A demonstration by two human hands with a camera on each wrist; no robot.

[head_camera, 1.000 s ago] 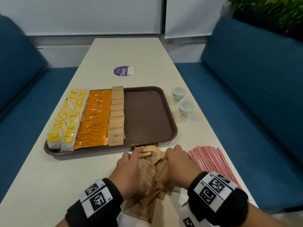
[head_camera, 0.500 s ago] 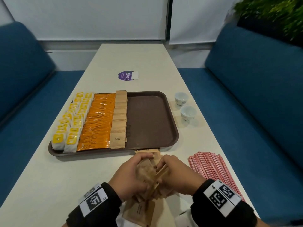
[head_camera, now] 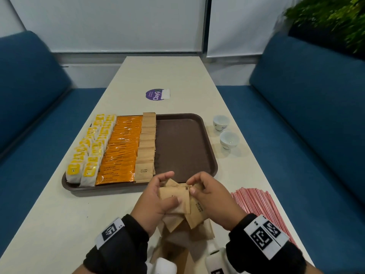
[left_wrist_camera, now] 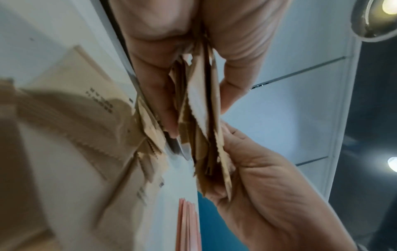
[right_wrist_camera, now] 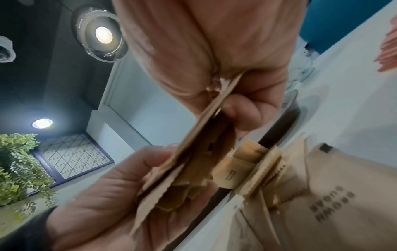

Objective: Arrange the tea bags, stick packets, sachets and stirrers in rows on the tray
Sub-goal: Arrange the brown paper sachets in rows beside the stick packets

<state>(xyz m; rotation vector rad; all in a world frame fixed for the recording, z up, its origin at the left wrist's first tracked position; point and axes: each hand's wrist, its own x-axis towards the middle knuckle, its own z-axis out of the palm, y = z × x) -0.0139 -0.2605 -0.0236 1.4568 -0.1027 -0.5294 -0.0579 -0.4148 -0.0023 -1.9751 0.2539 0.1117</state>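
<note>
A brown tray [head_camera: 205, 131] holds rows of yellow tea bags [head_camera: 89, 147], orange coffee stick packets [head_camera: 120, 149] and brown sugar sachets [head_camera: 147, 143]; its right half is bare. Just in front of the tray, both hands are lifted off the table with a loose bunch of brown sugar sachets [head_camera: 177, 200] between them. My left hand [head_camera: 158, 200] grips the bunch, thumb on top. My right hand [head_camera: 207, 196] pinches its right edge [right_wrist_camera: 206, 129]. More sachets [head_camera: 185, 240] lie on the table under the hands. Pink stirrers [head_camera: 258, 202] lie in a pile to the right.
Two small white cups [head_camera: 221, 122] [head_camera: 229, 139] stand on the table right of the tray. A purple round sticker [head_camera: 156, 94] lies beyond the tray. Blue benches run along both sides of the cream table [head_camera: 49, 214]. A plant [head_camera: 331, 14] is at the far right.
Both hands have gathered sachets from the pile and raised them off the table into a bunch held between them. The tray rows are unchanged.
</note>
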